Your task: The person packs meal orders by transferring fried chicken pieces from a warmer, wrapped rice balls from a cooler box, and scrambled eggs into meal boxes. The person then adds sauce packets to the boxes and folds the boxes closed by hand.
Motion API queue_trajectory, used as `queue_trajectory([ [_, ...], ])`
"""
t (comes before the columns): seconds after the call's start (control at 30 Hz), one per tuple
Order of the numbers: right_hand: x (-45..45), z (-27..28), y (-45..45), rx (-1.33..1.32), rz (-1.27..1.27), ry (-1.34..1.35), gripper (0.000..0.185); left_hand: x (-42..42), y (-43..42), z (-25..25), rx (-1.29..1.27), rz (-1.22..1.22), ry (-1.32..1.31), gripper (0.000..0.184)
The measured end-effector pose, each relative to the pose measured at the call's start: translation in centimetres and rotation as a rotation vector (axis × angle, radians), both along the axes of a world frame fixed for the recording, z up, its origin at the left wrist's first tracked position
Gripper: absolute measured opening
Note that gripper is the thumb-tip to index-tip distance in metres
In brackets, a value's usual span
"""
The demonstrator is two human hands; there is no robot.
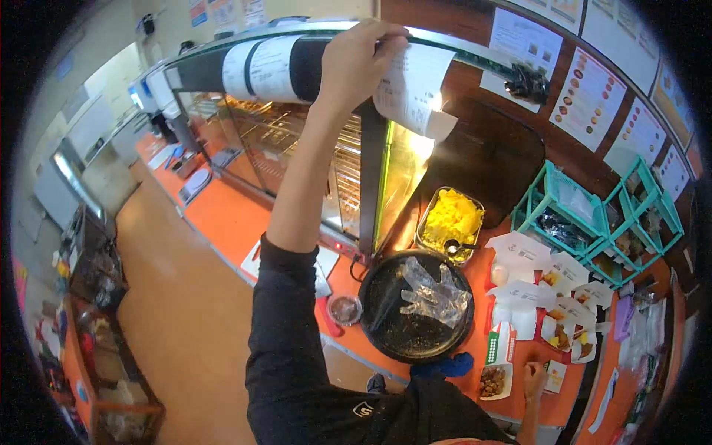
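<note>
My left hand (pixel 354 63) is raised to the metal rail above the glass food warmer. Its fingers pinch the top of a long printed receipt (pixel 409 89), which hangs down with a curled lower end. Two more receipts (pixel 271 68) hang from the same rail to the left. Low on the orange counter, my right hand (pixel 533 380) has its fingers curled beside a small white printed box (pixel 554 377); whether it grips anything is hidden. Left of that hand lies an open carton (pixel 495 381) of brown food pieces.
A clear plastic glove (pixel 437 295) lies in a round black pan (pixel 382 330). Behind it is a metal tray of yellow food (pixel 451 216) with a scoop. Several open white boxes (pixel 521 297) and teal baskets (pixel 560 211) line the right side. A lidded cup (pixel 344 309) stands left of the pan.
</note>
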State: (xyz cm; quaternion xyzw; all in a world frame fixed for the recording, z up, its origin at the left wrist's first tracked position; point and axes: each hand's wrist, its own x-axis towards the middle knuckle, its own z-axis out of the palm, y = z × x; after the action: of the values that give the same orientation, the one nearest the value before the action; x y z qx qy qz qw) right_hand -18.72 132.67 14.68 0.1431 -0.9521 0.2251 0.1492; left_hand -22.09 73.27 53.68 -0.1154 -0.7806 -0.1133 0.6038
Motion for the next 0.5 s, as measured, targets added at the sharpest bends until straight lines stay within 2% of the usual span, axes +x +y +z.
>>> queue_trajectory([
  [0.03,0.5,0.0,0.6,0.029,-0.038,-0.038,0.012,0.1,-0.3,0.1,-0.055,0.084,-0.039,0.015],
  [0.07,0.9,-0.1,1.3,0.022,-0.054,-0.033,0.012,0.0,-0.4,0.2,-0.061,0.068,-0.033,0.015],
  [0.13,1.5,-0.7,2.6,0.065,-0.219,-0.172,0.011,0.0,-0.4,-0.1,-0.07,-0.125,0.038,0.013],
  [0.17,1.8,-1.1,3.6,0.081,-0.264,-0.194,0.011,-0.2,-0.5,-0.2,-0.041,-0.112,0.041,0.013],
  [0.3,2.4,-2.3,5.9,0.118,-0.294,-0.157,0.01,-0.6,-1.2,-0.7,-0.023,-0.26,0.034,0.011],
  [0.5,2.5,-2.9,7.0,0.147,-0.335,-0.156,0.009,-1.1,-2.5,-1.1,-0.114,-0.296,0.063,0.008],
])
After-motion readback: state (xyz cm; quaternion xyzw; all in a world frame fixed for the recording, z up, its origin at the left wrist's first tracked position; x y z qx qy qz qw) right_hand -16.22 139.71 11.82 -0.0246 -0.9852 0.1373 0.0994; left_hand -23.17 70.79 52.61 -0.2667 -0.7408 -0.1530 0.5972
